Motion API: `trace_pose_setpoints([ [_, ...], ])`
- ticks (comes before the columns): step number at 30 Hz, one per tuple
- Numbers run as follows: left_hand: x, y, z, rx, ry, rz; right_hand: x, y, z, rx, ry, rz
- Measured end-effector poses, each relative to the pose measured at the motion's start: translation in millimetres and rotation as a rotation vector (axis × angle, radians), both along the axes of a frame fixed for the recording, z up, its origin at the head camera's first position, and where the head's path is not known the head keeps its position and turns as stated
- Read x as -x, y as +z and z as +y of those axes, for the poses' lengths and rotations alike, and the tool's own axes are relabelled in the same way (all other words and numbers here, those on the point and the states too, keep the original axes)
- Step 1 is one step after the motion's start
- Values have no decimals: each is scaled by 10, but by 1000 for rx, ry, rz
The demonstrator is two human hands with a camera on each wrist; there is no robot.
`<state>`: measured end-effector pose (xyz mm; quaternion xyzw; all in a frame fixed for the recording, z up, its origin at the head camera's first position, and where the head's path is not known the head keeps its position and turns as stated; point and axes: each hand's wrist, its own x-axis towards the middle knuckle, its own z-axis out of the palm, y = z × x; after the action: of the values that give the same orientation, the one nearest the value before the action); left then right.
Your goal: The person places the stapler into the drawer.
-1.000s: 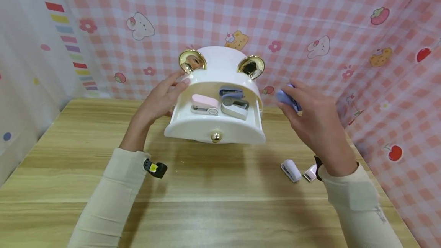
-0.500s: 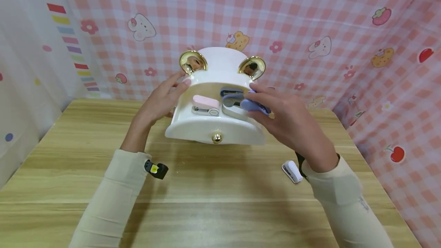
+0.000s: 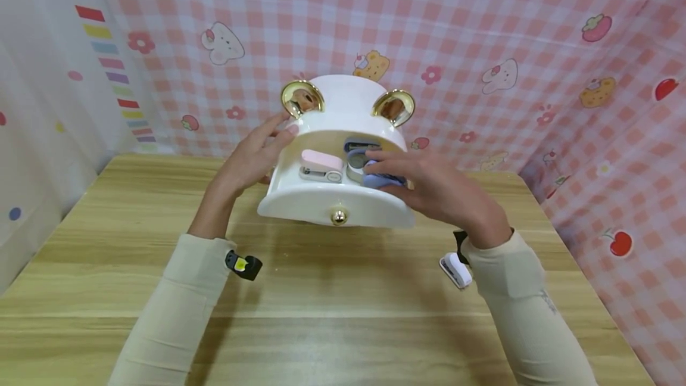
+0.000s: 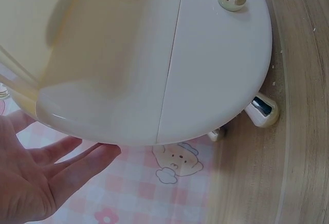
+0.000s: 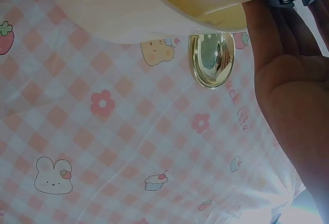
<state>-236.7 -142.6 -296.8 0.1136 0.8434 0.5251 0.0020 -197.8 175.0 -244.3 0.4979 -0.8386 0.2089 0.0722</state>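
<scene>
A white drawer box [image 3: 345, 100] with gold ear-shaped knobs stands at the back of the table, its drawer [image 3: 300, 204] pulled out. My left hand [image 3: 249, 156] rests on the box's left side, thumb by the opening's upper edge; in the left wrist view its fingers [image 4: 87, 167] lie nearly straight along the rim. Over the drawer's right part, my right hand [image 3: 429, 183] holds a blue-purple mini stapler [image 3: 379, 180] between thumb and fingers. A pink-and-white mini stapler [image 3: 321, 165] lies left in the drawer. Behind the held one are a grey-and-white stapler [image 3: 355, 170] and a blue stapler [image 3: 361, 146].
A white mini stapler [image 3: 455, 270] lies on the wooden table [image 3: 332, 314] beside my right wrist. Pink checked cloth [image 3: 455, 28] hangs behind the box and along the right side. A gold foot [image 4: 262, 111] shows under the box in the left wrist view.
My right hand has moved left with the blue-purple stapler, from beside the box to low inside the drawer. Its sleeve now covers a small pale thing on the table. The left hand stays put.
</scene>
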Motion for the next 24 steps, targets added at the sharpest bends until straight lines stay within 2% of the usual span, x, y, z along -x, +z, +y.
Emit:
trace_pose_setpoints([
  [12,-1,0,4,-8,-3,20,67,8,8,-46,13,-60],
  [24,10,-24,-1,-3,-5,19,91,3,42,-15,35,-166],
])
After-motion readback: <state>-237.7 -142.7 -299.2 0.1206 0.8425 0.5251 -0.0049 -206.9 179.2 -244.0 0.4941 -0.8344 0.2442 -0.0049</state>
